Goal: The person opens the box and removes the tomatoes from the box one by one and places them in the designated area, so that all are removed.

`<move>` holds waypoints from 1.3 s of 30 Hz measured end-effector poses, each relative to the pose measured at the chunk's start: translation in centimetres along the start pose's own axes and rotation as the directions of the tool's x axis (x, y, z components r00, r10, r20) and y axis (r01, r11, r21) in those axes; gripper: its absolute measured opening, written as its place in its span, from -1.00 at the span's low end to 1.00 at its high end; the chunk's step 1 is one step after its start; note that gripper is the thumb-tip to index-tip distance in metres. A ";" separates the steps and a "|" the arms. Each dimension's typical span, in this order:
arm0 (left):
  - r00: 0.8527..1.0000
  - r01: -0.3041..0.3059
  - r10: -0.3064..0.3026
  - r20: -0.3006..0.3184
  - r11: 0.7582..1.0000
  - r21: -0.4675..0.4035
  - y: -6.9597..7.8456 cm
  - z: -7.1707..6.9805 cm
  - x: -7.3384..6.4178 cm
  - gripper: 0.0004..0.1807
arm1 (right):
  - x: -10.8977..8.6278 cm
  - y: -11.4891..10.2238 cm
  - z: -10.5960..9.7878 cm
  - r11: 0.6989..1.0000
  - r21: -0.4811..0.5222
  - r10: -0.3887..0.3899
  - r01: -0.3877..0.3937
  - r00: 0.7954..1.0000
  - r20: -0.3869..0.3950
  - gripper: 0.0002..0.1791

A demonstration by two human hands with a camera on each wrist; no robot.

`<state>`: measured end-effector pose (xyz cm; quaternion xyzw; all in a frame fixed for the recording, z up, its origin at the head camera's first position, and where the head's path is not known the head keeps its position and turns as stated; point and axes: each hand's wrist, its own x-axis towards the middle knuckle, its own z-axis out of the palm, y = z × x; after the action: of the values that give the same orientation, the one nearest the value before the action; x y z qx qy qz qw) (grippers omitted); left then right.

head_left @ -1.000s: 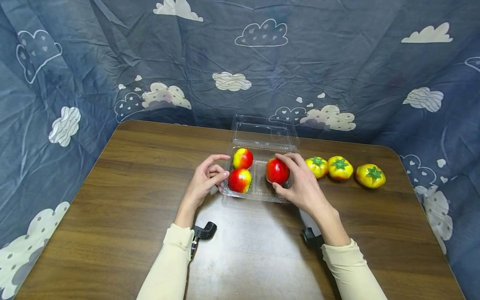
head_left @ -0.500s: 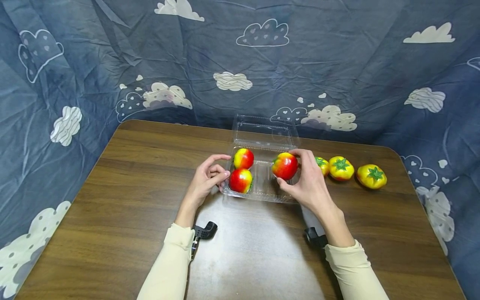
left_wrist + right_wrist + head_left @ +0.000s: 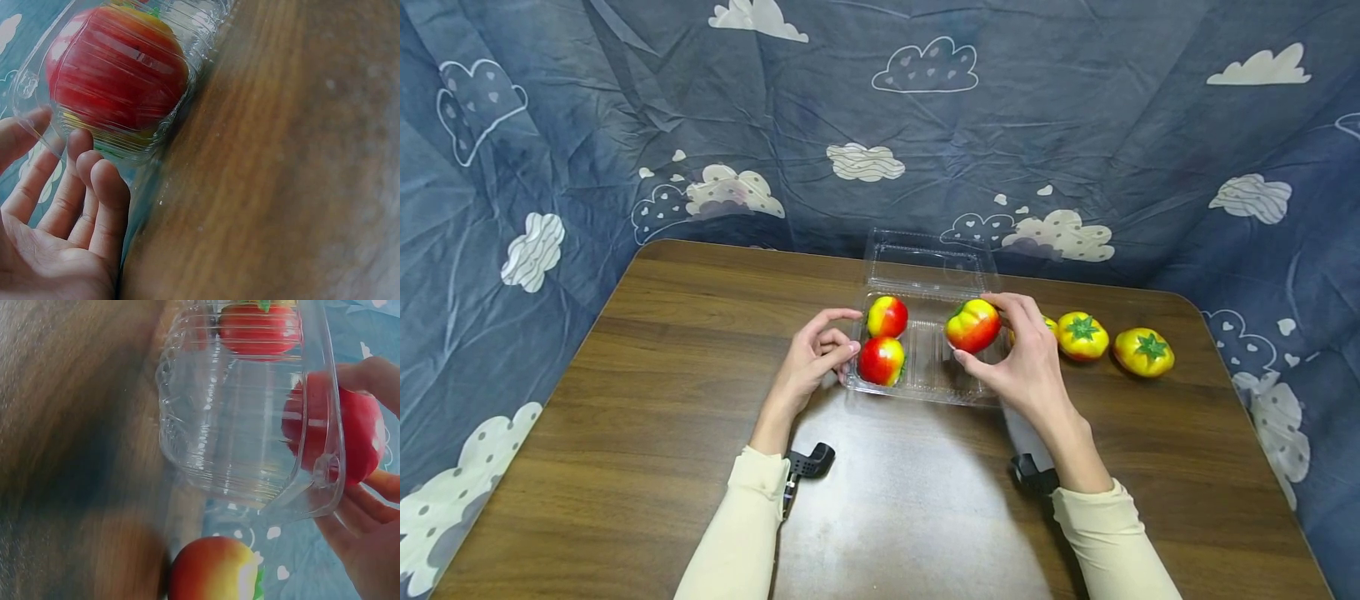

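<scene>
A clear plastic clamshell container (image 3: 925, 385) lies open, with two red-and-yellow persimmons (image 3: 881, 362) in its left half. My left hand (image 3: 808, 358) holds the container's left rim, the thumb over the edge and the other fingers curled against the outer wall in the left wrist view. Over the right half, my right hand (image 3: 1030, 358) grips a third persimmon (image 3: 973, 326) between thumb and fingers, its yellow side tilted up and away. In the right wrist view, that persimmon (image 3: 362, 434) shows its red underside above the container's rim.
Three more persimmons (image 3: 1082, 337) stand in a row to the right, green calyxes up; my right hand partly covers the nearest. The raised clear lid (image 3: 932, 258) reaches the table's back edge, before a blue cloud-print cloth (image 3: 820, 108). The wooden table (image 3: 647, 400) extends around.
My right hand has lifted the persimmon slightly, shifted it right and turned it, so its yellow part now faces up. The left hand and container stay put.
</scene>
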<state>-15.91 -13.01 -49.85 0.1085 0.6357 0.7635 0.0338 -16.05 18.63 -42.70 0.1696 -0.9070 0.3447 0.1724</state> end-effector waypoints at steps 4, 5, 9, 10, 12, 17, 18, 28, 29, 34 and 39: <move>1.000 0.002 -0.002 -0.001 1.000 -0.001 0.0 0.0 0.0 -0.52 | 0.0 0.1 0.0 1.000 -0.005 0.004 -0.004 1.000 -0.001 -0.14; 1.000 0.002 -0.002 -0.001 1.000 -0.002 0.0 0.0 0.0 -0.52 | 0.0 0.1 0.0 1.000 -0.010 0.009 -0.009 1.000 -0.001 -0.13; 1.000 -0.003 0.003 0.000 1.000 -0.005 -0.1 0.0 0.0 -0.51 | 0.0 0.1 0.1 0.999 -0.018 0.042 -0.042 0.999 -0.003 -0.10; 1.000 -0.005 0.005 0.000 1.000 -0.006 0.0 0.0 0.0 -0.51 | 0.0 0.1 0.1 0.998 -0.019 0.052 -0.052 0.999 -0.001 -0.09; 1.000 -0.008 0.008 0.003 1.000 -0.006 0.0 -0.1 0.0 -0.51 | 0.0 0.1 0.1 0.998 -0.023 0.059 -0.059 0.998 -0.002 -0.06; 1.000 -0.010 0.010 0.006 1.000 -0.010 -0.1 -0.1 0.0 -0.51 | 0.1 0.2 0.0 0.998 -0.027 0.057 -0.057 0.998 -0.008 -0.07; 1.000 -0.010 0.010 0.005 1.000 -0.011 -0.1 -0.1 0.0 -0.51 | 0.1 0.2 0.0 0.998 -0.024 0.056 -0.057 0.998 -0.008 -0.10; 1.000 -0.009 0.009 0.006 1.000 -0.003 -0.1 -0.1 0.0 -0.51 | 0.1 0.6 0.2 1.000 -0.008 -0.009 0.009 1.000 0.007 -0.12; 1.000 -0.009 0.009 0.006 1.000 -0.003 -0.1 -0.1 0.0 -0.51 | 0.1 0.6 0.2 1.000 -0.009 -0.010 0.011 1.000 0.009 -0.11; 1.000 -0.012 0.012 0.008 1.000 -0.006 -0.2 -0.1 0.1 -0.51 | 0.2 0.5 0.1 1.000 -0.019 0.006 -0.006 1.000 0.012 -0.06; 1.000 -0.010 0.010 0.006 1.000 -0.005 -0.2 -0.1 0.1 -0.52 | 0.1 0.5 0.0 0.999 -0.026 0.026 -0.026 1.000 0.007 -0.08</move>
<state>-16.02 -13.05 -50.10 0.1139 0.6333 0.7648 0.0321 -16.41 18.93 -42.96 0.1566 -0.9142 0.3346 0.1667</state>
